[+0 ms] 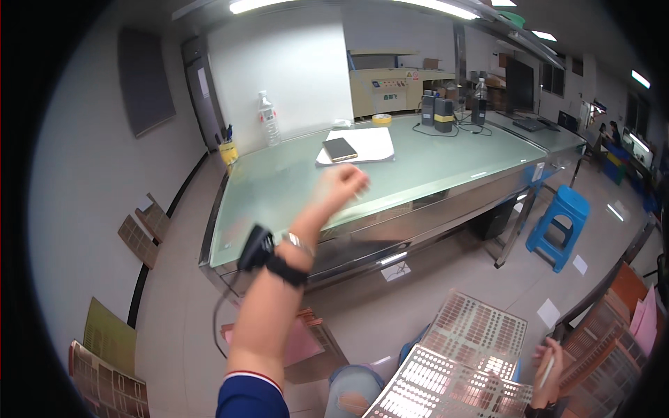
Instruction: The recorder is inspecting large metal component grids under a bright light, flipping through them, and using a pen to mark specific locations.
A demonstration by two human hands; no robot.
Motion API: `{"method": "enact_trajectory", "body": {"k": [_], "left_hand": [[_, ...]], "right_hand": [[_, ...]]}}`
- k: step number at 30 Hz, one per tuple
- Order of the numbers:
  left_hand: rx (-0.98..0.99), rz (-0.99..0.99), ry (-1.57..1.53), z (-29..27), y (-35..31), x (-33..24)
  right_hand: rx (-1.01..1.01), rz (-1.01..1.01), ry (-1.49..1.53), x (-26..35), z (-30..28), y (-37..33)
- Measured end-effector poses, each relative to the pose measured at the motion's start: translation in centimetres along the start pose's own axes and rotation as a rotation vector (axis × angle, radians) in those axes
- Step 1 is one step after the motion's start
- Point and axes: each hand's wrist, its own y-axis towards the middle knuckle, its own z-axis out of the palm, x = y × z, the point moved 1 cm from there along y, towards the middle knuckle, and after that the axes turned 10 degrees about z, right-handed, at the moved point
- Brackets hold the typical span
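My left hand (340, 188), slightly blurred, is raised over the near edge of the glass-topped table (446, 164). Its fingers are curled in, and what they hold, if anything, cannot be made out. A black strapped device (259, 249) and a metal-banded watch (298, 244) sit on that wrist. At the lower right, my right hand (552, 362) grips a slim pale pen (547, 370) beside copper panels. One panel (481, 327) with rows of small shapes lies partly under a shinier perforated panel (432, 386), both over my lap.
On the table are a dark phone (339, 149) on white paper (373, 141), a plastic bottle (268, 120), yellow tape (381, 118), a pen holder (228, 152) and black speakers (443, 115). A blue stool (559, 226) stands right. More panels (596, 345) are stacked at the lower right.
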Motion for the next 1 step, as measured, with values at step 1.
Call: {"method": "enact_trajectory", "body": {"k": [1], "left_hand": [[-0.158,-0.020,0.037,-1.61,2.33,2.24]], "right_hand": [[-0.002,-0.001,0.009,-0.16,0.12,0.39]]}}
